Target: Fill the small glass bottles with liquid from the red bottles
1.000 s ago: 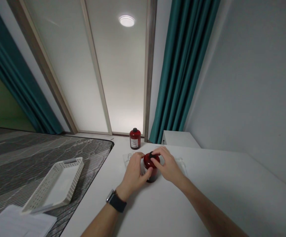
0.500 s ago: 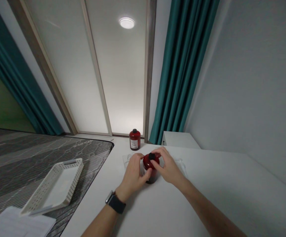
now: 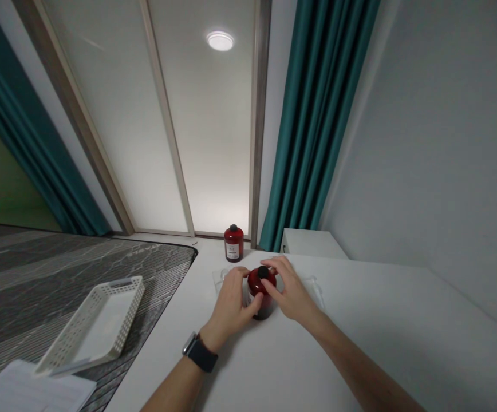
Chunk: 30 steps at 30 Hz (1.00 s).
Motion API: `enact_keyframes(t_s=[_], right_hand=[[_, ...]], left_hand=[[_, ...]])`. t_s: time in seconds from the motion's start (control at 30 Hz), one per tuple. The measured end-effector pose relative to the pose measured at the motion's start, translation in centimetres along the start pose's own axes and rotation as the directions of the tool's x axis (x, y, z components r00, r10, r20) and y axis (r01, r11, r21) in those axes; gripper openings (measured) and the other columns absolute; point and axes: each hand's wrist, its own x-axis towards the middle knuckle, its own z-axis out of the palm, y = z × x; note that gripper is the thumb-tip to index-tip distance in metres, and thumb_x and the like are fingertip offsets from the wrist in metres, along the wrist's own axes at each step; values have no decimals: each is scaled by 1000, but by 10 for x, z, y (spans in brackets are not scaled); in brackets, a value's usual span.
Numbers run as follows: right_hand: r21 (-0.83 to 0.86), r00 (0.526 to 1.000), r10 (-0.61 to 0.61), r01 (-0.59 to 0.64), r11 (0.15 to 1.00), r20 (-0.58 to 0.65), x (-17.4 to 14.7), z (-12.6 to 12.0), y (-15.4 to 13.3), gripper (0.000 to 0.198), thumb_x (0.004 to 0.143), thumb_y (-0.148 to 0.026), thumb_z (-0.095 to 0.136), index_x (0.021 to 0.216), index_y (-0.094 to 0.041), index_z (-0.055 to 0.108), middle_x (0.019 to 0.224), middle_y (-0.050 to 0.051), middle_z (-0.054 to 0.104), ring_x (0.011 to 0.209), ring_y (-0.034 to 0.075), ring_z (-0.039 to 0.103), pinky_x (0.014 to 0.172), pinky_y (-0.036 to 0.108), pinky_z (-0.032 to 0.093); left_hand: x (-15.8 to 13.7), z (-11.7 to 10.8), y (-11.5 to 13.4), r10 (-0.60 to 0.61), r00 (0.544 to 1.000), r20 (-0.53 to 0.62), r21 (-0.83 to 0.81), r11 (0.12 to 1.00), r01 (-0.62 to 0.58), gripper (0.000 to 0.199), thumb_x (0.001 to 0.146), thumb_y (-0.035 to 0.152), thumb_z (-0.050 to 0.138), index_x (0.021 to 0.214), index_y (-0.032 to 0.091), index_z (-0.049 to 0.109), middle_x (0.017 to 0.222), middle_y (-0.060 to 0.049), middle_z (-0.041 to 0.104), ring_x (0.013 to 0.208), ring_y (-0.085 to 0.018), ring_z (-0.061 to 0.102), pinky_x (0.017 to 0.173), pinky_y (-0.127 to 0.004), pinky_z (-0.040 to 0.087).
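Black cap [image 3: 263,272] shows more fully than a second ago between thumb and fingers of the right hand [image 3: 290,290], whose contact with it I cannot tell from here; left hand [image 3: 230,297] keeps its clasp on the red bottle's [image 3: 255,282] side. Bottle sits between the two hands on the white table [image 3: 269,366], long axis upright, capped end up. Second bottle [image 3: 233,240] stands beyond the grip.
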Motion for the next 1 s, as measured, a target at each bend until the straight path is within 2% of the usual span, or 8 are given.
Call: enact_keyframes(t_s=[0.13, 0.3, 0.47, 0.67, 0.83, 1.0], right_hand=[[-9, 1000, -15, 15, 1000, 15, 0, 0, 0, 37, 88, -13, 55, 123, -26, 57, 111, 8, 62, 103, 25, 56, 94, 45, 48], [-2, 1000, 24, -24, 1000, 10, -1, 1, 0, 38, 89, -13, 53, 125, -25, 56, 108, 7, 56, 99, 23, 57, 92, 43, 50], [-5, 999, -12, 12, 1000, 33, -1, 1, 2, 44, 89, -13, 53, 131, -27, 52, 120, 8, 58, 106, 24, 55, 99, 47, 46], [6, 1000, 23, -23, 1000, 18, -2, 2, 2, 40, 90, -15, 53, 129, -26, 54, 109, 7, 56, 99, 23, 57, 92, 43, 49], [-6, 1000, -10, 10, 1000, 25, -1, 2, 3, 45, 90, -13, 53, 133, -28, 51, 120, 8, 59, 106, 24, 55, 99, 46, 45], [5, 999, 27, -27, 1000, 21, -2, 2, 1, 40, 91, -15, 53, 129, -25, 54, 109, 8, 56, 101, 23, 56, 94, 43, 48]], left_hand=[[0, 1, 0, 5, 1000, 6, -2, 1000, -5, 34, 90, 34, 56, 118, 17, 46, 113, -12, 54, 104, -28, 54, 91, -45, 47], [0, 0, 1, -3, 1000, 17, -11, 1000, 3, 34, 91, 34, 56, 118, 17, 46, 112, -12, 53, 103, -28, 53, 91, -46, 47], [1, 0, 0, 17, 1000, 10, -12, 1000, -17, 34, 91, 33, 56, 118, 17, 46, 113, -12, 53, 105, -28, 53, 92, -46, 46], [0, 1, -1, 7, 1000, 8, -6, 1000, -7, 34, 90, 34, 57, 118, 16, 47, 112, -13, 55, 104, -28, 54, 91, -45, 46], [-1, 0, 0, 8, 1000, 4, -7, 1000, -8, 35, 89, 33, 58, 118, 16, 47, 113, -13, 55, 104, -28, 54, 91, -45, 46], [0, -1, 0, 1, 1000, 11, -7, 1000, -1, 34, 90, 33, 57, 119, 18, 46, 114, -13, 54, 104, -28, 54, 91, -45, 46]])
